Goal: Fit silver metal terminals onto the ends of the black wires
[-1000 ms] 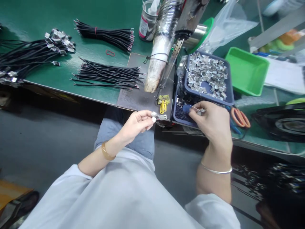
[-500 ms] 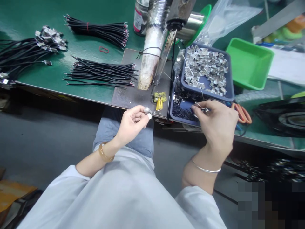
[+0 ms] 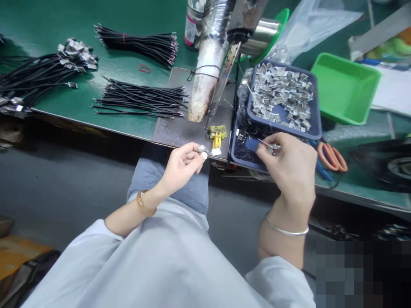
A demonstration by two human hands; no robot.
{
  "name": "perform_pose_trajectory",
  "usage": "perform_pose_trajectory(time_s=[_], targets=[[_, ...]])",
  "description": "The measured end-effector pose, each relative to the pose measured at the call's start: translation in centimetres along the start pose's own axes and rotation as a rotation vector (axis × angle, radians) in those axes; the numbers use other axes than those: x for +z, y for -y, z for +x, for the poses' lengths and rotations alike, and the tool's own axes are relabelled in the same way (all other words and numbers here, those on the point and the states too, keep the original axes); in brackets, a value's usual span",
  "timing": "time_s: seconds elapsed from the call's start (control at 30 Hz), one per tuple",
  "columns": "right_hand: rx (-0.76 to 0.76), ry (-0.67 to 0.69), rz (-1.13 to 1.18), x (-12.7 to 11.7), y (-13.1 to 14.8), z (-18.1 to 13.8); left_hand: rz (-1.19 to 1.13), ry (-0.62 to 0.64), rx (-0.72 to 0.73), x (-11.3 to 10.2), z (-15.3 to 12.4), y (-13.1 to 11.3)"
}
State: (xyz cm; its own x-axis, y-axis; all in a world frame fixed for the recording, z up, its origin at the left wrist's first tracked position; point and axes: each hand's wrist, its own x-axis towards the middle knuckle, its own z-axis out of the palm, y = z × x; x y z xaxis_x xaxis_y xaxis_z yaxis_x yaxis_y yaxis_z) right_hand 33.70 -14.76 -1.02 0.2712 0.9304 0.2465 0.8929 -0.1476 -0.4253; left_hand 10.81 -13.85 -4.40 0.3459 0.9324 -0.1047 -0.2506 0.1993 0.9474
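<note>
From the head camera, the left hand is raised in front of the near edge of the green-topped workbench, above the person's lap. Its thumb and forefinger are pressed together on a small silver metal clip, and the other fingers curl in under it. That clip sits just short of a small yellow plastic tool, which lies on a dark rectangular metal plate. The right hand hovers over the near corner of a lower dark blue plastic tray of tiny dark parts. Its fingertips are closed in a pinch on a thin silver metal piece, and the rest of the fingers are folded. Partly stacked on that tray is an upper dark blue plastic tray heaped with folded silver metal terminals. A slanted cylinder wrapped in white tape comes down onto the plate between the hands and the far side of the bench. Left of the plate lies a loose fan of black wires. Beyond it are a black wire bundle tied with a red band and a loose red rubber band. At the far left is a sheaf of black wires with metal ends fitted. Right of the trays are orange-handled scissors and an empty bright green plastic bin. An amber bangle circles the left wrist and a thin silver bangle the right.
</note>
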Motion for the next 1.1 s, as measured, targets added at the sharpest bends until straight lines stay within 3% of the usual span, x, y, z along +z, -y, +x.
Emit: perform_pose_trajectory(time_s=[0.13, 0.23, 0.33, 0.47, 0.6, 0.9, 1.1], targets=[[0.027, -0.310, 0.582, 0.0, 3.3, -3.3, 0.080, -0.079, 0.067, 0.5, -0.2, 0.0], [0.012, -0.141, 0.790, 1.2, 5.5, -5.4, 0.184, -0.168, 0.182, 0.9, -0.5, 0.2], [0.042, -0.028, 0.835, 3.1, 6.7, -6.0, 0.355, -0.229, 0.346, 1.0, -0.7, 0.4], [0.056, -0.033, 0.794, 4.6, 6.8, -5.8, 0.570, -0.261, 0.597, 0.8, -0.8, 0.7], [-0.005, -0.023, 0.746, 4.5, 6.7, -5.7, 0.699, -0.254, 0.726, 0.4, -0.8, 0.9], [-0.021, 0.001, 0.716, 4.3, 7.0, -5.7, 0.741, -0.221, 0.723, -0.1, -0.8, 1.1], [0.048, -0.024, 0.896, 4.3, 6.9, -5.5, 0.731, -0.206, 0.720, -0.2, -0.9, 1.2]])
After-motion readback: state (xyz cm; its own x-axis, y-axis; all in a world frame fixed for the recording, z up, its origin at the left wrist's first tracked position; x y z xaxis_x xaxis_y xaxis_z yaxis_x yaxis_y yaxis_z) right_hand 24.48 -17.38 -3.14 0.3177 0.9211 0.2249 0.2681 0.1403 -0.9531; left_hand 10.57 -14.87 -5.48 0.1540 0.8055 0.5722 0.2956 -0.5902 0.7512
